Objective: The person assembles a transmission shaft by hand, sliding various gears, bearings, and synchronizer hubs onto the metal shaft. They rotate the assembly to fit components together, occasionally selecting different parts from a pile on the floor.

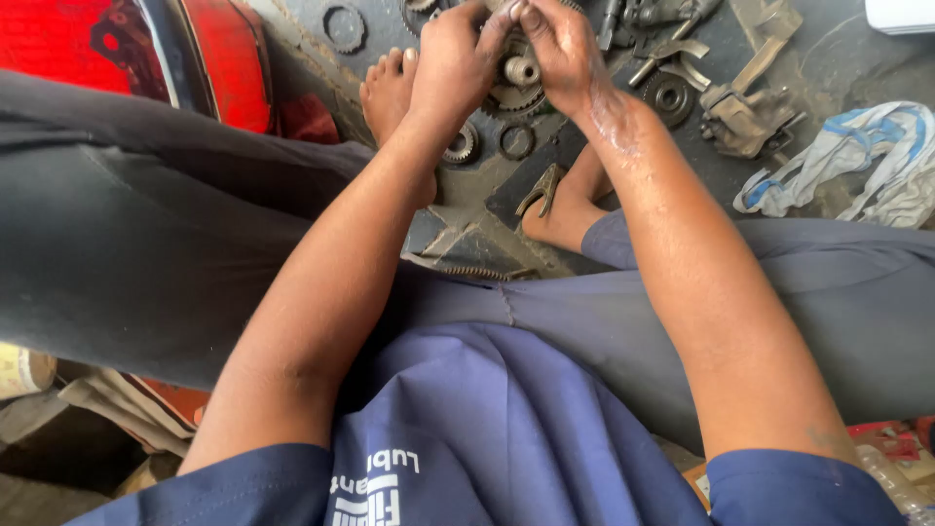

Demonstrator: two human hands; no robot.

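Gripping a gear cluster [516, 83] — both hands, left [450, 66] and right [563, 49] — above loose gears [466, 146].

A white printed label [375, 487] sits on the chest of the dark blue work shirt at the bottom of the view, upside down to the camera; its blocky letters and bars are partly cut off by the lower edge. In the bottom right corner lies a small red package [891, 436] with a crumpled clear plastic wrapper [891, 482] just beside it, both partly hidden by the right sleeve. No signs or screens show.
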